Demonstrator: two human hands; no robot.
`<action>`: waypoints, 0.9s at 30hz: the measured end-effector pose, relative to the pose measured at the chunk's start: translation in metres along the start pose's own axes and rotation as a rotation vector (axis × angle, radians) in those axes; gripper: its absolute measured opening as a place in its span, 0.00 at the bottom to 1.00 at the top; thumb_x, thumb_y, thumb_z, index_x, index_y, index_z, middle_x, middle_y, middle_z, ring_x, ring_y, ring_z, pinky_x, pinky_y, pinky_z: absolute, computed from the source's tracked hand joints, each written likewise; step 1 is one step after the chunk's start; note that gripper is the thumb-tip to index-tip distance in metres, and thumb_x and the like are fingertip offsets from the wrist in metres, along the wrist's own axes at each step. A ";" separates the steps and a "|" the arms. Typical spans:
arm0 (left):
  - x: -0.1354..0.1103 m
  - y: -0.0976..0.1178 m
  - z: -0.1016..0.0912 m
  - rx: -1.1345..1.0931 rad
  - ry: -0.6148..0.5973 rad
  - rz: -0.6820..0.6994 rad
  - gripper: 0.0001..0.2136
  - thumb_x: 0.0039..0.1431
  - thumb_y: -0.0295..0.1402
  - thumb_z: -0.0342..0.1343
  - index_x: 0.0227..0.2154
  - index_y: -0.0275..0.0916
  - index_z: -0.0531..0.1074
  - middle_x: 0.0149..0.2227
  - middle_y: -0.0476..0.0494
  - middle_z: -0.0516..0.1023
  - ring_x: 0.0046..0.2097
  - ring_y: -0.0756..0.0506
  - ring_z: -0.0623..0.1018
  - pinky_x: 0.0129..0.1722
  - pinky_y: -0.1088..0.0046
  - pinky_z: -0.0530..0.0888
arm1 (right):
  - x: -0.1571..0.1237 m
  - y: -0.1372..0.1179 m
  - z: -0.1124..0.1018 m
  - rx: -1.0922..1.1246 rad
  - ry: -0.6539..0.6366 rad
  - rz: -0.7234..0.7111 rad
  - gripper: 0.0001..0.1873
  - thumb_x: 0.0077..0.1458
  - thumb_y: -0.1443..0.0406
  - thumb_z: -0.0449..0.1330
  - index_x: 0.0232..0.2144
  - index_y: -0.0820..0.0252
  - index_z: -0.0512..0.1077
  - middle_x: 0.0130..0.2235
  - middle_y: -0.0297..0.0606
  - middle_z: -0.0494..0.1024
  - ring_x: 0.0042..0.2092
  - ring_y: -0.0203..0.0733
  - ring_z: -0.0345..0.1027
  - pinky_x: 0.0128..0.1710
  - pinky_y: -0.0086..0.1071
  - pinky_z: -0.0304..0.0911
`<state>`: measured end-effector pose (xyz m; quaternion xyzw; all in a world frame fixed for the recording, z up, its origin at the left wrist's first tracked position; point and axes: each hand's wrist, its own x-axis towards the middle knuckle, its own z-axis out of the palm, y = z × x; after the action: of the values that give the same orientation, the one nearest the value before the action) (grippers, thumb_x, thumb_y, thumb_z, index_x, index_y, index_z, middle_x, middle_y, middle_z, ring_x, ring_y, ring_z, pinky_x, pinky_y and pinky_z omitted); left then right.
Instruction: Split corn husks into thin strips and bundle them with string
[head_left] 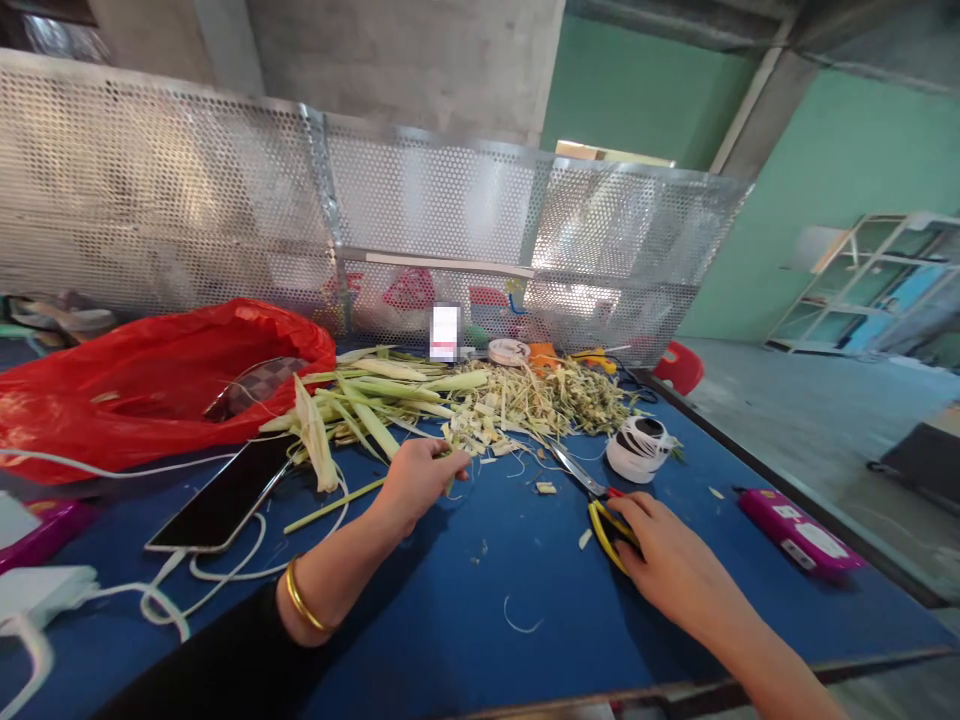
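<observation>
My left hand (421, 482) is closed in a pinch above the blue table, with a small piece of green stalk (451, 487) showing at the fingertips. A longer thin green stalk (330, 507) runs behind that wrist. My right hand (656, 550) grips scissors (577, 470) by their yellow, black and red handles. Their blades point away to the left and look slightly apart. Ahead of my left hand lies a heap of long pale-green leaves and stalks (382, 395). To its right is a pile of chopped plant bits (536, 405).
A red plastic bag (150, 375) and a phone (225, 497) on a white cable are at left. A white roll (637, 448) stands beyond the scissors. A purple box (799, 535) lies near the right edge. A perforated metal screen (435, 190) borders the back.
</observation>
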<state>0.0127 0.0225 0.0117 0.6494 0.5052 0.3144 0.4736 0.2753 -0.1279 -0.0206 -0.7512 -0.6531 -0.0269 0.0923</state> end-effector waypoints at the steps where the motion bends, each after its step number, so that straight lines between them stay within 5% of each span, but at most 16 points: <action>1: 0.001 0.000 -0.001 0.032 0.003 0.010 0.14 0.47 0.42 0.57 0.17 0.36 0.72 0.14 0.50 0.67 0.19 0.52 0.64 0.21 0.76 0.61 | 0.000 0.000 -0.001 -0.016 0.002 0.008 0.20 0.49 0.70 0.54 0.47 0.63 0.69 0.48 0.49 0.71 0.47 0.49 0.68 0.44 0.37 0.63; 7: -0.004 0.010 -0.002 -0.032 -0.053 -0.003 0.13 0.45 0.41 0.58 0.17 0.35 0.72 0.20 0.47 0.73 0.19 0.53 0.64 0.21 0.76 0.60 | 0.016 0.003 -0.009 -0.059 -0.104 0.113 0.27 0.46 0.72 0.54 0.51 0.66 0.66 0.44 0.51 0.73 0.44 0.52 0.70 0.40 0.37 0.62; 13: -0.005 0.011 -0.001 -0.241 -0.172 -0.156 0.16 0.44 0.45 0.62 0.24 0.33 0.76 0.28 0.42 0.78 0.20 0.55 0.65 0.16 0.81 0.54 | 0.023 0.018 -0.005 0.090 -0.125 0.205 0.32 0.45 0.71 0.54 0.56 0.66 0.61 0.45 0.51 0.76 0.45 0.54 0.71 0.41 0.38 0.61; 16: -0.001 0.008 -0.002 -0.378 -0.193 -0.233 0.16 0.46 0.43 0.62 0.27 0.32 0.77 0.32 0.40 0.79 0.21 0.56 0.66 0.16 0.82 0.56 | 0.016 0.022 -0.004 0.356 -0.040 0.254 0.34 0.44 0.70 0.55 0.57 0.59 0.61 0.41 0.44 0.77 0.40 0.49 0.71 0.38 0.35 0.62; 19: 0.001 0.008 -0.003 -0.479 -0.197 -0.257 0.11 0.49 0.38 0.62 0.28 0.33 0.77 0.36 0.40 0.79 0.22 0.56 0.68 0.16 0.84 0.60 | 0.004 0.011 -0.011 0.901 -0.015 0.266 0.34 0.45 0.66 0.57 0.57 0.56 0.61 0.35 0.38 0.73 0.27 0.38 0.65 0.25 0.29 0.58; 23: 0.002 0.008 -0.003 -0.592 -0.174 -0.245 0.08 0.50 0.35 0.62 0.29 0.33 0.76 0.39 0.39 0.79 0.24 0.55 0.72 0.17 0.84 0.65 | -0.005 -0.017 -0.022 1.524 -0.266 0.276 0.34 0.42 0.63 0.63 0.54 0.56 0.62 0.29 0.30 0.64 0.19 0.25 0.49 0.18 0.24 0.45; 27: 0.000 0.009 -0.003 -0.682 -0.156 -0.270 0.07 0.51 0.32 0.62 0.32 0.34 0.75 0.36 0.42 0.79 0.26 0.53 0.75 0.18 0.83 0.68 | -0.002 -0.042 -0.028 1.581 -0.414 0.181 0.32 0.41 0.63 0.68 0.50 0.55 0.65 0.31 0.31 0.65 0.24 0.26 0.52 0.20 0.22 0.47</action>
<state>0.0137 0.0231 0.0211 0.4039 0.4147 0.3489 0.7370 0.2359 -0.1289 0.0112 -0.5040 -0.4200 0.5877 0.4735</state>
